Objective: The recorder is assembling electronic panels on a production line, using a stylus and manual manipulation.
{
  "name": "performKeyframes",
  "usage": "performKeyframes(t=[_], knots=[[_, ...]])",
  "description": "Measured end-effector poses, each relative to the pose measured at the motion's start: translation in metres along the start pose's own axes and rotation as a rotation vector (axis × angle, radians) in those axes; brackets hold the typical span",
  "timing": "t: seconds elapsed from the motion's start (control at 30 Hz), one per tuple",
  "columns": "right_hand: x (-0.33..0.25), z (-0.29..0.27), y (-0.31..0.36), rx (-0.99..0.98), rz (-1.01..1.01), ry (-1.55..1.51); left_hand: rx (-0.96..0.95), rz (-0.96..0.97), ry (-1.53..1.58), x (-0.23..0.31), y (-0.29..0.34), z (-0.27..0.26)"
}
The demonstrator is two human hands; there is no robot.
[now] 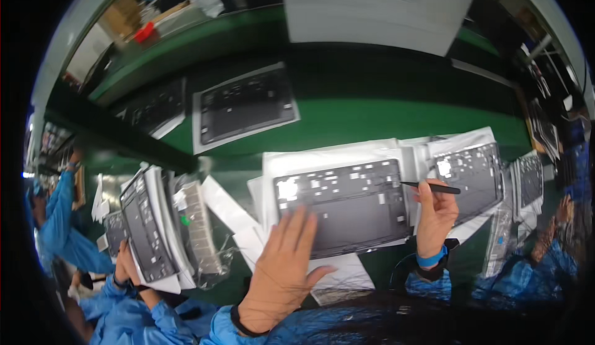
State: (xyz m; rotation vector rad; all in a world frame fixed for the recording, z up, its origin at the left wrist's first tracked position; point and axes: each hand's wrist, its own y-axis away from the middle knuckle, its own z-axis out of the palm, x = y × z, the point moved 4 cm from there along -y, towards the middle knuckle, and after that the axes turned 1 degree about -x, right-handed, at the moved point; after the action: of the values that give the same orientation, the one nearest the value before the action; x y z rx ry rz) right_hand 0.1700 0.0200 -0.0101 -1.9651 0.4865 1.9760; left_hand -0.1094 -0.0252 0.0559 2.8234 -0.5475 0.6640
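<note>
In front of me lies a dark laptop-sized panel (356, 221) with many small white patches along its upper half. It rests on white sheets (334, 154). My left hand (276, 274) is open, fingers stretched out, with its fingertips over the panel's lower left part. Whether they press on it I cannot tell. At the panel's right edge, my right hand (437, 218) pinches black tweezers (441, 189). Their thin tip points left, near the panel's upper right corner. A blue band circles my right wrist, a black one my left.
Another patched panel (474, 177) lies to the right. Beyond, a panel on a white sheet (248, 106) rests on the green surface (372, 119). Left are loose white paper strips (226, 205) and a plastic-wrapped stack (201, 227). Blue-sleeved co-workers (142, 301) sit at both sides.
</note>
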Motion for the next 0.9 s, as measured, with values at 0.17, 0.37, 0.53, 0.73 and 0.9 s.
performKeyframes(t=[0.17,0.37,0.53,0.73,0.9], knots=[[0.026,-0.023,0.001,0.158,-0.032,0.097,-0.046,0.21,-0.002,0.052,-0.077,0.066],[0.031,-0.015,0.002,0.131,-0.028,0.219,-0.045,0.276,-0.028,0.066,-0.096,0.093],[0.027,-0.01,0.0,0.095,-0.12,0.318,-0.047,0.242,-0.034,0.062,-0.099,0.09],[0.015,-0.011,-0.009,0.014,-0.102,0.357,-0.062,0.244,-0.028,0.06,-0.101,0.088],[0.016,-0.011,-0.013,-0.016,-0.091,0.334,-0.065,0.238,-0.028,0.058,-0.1,0.091]])
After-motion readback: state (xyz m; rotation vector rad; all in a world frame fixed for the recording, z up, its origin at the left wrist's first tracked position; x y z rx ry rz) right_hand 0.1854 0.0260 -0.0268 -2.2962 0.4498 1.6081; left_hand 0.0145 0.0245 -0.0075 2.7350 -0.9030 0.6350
